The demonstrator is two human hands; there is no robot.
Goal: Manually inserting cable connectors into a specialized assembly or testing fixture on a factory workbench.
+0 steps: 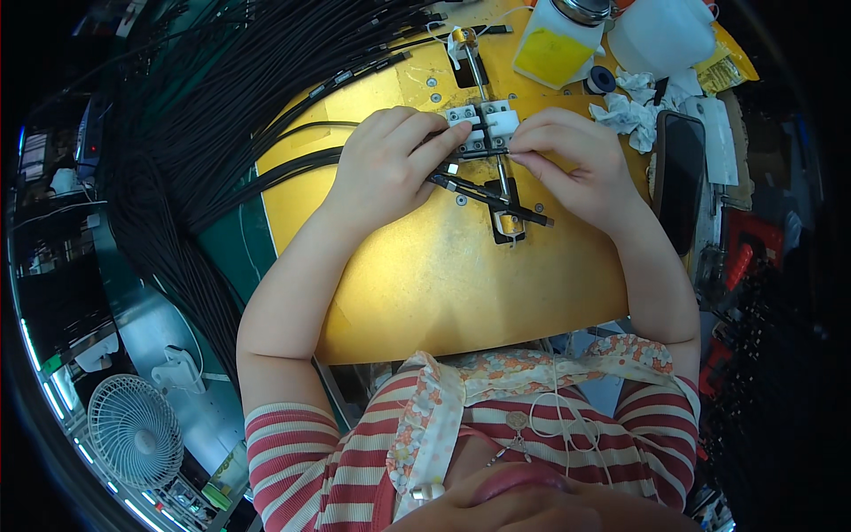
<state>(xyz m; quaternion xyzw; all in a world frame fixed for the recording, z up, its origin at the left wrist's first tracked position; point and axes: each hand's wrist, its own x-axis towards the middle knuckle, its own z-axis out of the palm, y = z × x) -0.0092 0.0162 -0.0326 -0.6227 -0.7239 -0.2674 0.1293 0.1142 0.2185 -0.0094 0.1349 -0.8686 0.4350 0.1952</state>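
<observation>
My left hand is closed round several black cables that come in from the left, its index finger resting on a small white clamping block. Black connector ends stick out beneath this hand, slanting down to the right. One black cable end lies across the front of the block. The fingertips of my right hand pinch at its tip, beside the right-hand white block; the very tip is hidden. A metal rod runs through the fixture on a gold-coloured plate.
A big bundle of black cables covers the left side. At the back right are a jar with a yellow label, a white container, a dark spool and crumpled tissue. A phone lies right; a fan stands lower left.
</observation>
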